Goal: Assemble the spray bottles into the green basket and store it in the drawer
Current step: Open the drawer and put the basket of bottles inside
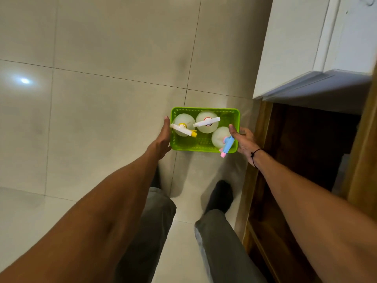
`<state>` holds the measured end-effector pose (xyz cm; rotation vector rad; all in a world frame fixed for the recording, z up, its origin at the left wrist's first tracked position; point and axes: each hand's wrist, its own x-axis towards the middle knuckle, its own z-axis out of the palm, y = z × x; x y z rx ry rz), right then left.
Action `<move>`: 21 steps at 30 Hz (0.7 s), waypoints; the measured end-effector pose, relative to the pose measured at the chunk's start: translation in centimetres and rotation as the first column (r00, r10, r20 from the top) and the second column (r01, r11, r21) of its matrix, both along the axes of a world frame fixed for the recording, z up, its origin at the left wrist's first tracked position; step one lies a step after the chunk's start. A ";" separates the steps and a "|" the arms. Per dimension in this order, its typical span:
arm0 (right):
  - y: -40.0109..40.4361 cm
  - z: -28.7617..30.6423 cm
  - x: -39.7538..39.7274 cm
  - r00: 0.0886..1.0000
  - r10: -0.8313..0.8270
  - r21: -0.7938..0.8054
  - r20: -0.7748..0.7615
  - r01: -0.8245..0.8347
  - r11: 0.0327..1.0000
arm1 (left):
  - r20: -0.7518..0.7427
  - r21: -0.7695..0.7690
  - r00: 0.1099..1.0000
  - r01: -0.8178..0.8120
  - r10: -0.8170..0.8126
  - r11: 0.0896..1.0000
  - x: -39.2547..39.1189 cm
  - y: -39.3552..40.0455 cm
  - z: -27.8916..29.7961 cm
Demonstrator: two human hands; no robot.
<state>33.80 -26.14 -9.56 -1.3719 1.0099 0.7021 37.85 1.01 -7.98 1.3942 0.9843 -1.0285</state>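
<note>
A pale tiled floor (102, 78) is filling most of the view, seen from above by a person looking down at their own arms and legs. Beyond and to the right of the hands, a white cabinet front (295, 48) is standing, and below it a dark wooden drawer opening (306, 150) is lying just to the right of the right wrist. Two legs in grey trousers (220, 252) are showing beneath the forearms, with a dark shoe (220, 197) pointing toward the basket.

Between the two hands, a green basket (204, 145) is being held level above the floor. The left hand (163, 137) is pressing flat against the basket's left end, fingers extended along the wall. The right hand (243, 140) is gripping the right end, thumb hooked over the rim and fingers wrapped round the outside. A thin black cord (255, 155) is circling the right wrist.

Inside the basket, three translucent spray bottles are standing upright. The bottle nearest the left hand (183, 121) is carrying a white trigger head with a yellow nozzle, touching the left wall. The middle bottle (206, 125), at the far side from the wrists, is wearing a white head with a red collar. The bottle beside the right thumb (219, 137) is bearing a blue head with a pink tip that is poking over the near rim.
</note>
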 end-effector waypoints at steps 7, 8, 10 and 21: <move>-0.7 1.3 0.2 0.994 0.081 -0.176 -0.074 -0.093 0.980 | 0.040 0.135 0.999 0.020 -0.026 0.991 1.2 -0.7 1.0; -0.9 1.8 0.3 0.994 0.088 -0.215 -0.068 -0.101 0.971 | 0.037 0.173 0.999 0.029 -0.036 0.984 1.5 -0.7 1.6; -1.3 3.0 0.7 0.997 0.080 -0.265 -0.020 -0.083 0.961 | 0.042 0.202 0.998 0.031 -0.041 0.979 2.4 -0.5 3.1; -1.5 14.0 7.1 0.987 -0.049 -0.372 0.152 0.103 0.923 | 0.164 0.113 0.976 0.125 -0.143 0.986 7.9 -3.5 14.3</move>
